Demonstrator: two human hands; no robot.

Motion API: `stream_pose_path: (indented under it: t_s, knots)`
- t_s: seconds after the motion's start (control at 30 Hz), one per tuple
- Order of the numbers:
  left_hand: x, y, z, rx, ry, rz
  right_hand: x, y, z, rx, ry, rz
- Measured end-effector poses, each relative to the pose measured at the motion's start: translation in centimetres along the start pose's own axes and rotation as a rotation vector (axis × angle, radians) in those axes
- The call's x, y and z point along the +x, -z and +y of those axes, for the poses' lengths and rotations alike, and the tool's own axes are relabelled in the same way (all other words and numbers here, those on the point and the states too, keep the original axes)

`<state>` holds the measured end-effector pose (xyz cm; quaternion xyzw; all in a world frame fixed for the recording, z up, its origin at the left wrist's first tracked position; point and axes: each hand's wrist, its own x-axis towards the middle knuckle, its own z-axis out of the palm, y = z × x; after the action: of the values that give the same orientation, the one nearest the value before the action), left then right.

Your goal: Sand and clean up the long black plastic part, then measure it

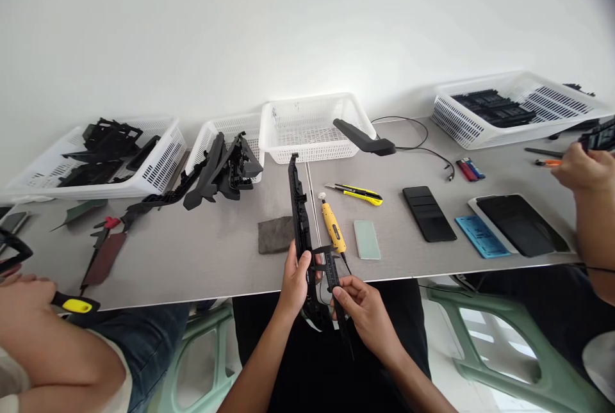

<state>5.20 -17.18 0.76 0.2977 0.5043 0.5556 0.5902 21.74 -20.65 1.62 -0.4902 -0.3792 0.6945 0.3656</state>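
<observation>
My left hand (295, 278) is closed around a long black plastic part (298, 208) that runs from my lap up across the table edge toward the baskets. My right hand (358, 301) pinches a black caliper (331, 266) whose jaws sit across the part near its lower end. Right beside the part lies a yellow-handled tool (332, 226), with a dark grey cloth (275, 234) on the other side.
White baskets (314, 125) line the back, some holding black parts. A yellow utility knife (360, 193), pale green block (366, 239), black phone (428, 213), blue card (482, 236) and tablet (521, 224) lie to the right. Other people's hands appear at left (29, 298) and right (581, 170).
</observation>
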Motion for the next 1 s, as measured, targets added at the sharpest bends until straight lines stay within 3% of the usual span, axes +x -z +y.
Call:
stream_pose_path:
  t_s: [1.0]
  knots:
    - [0.1, 0.2, -0.6, -0.036, -0.037, -0.012, -0.8, -0.7, 1.8, 0.027, 0.107, 0.113]
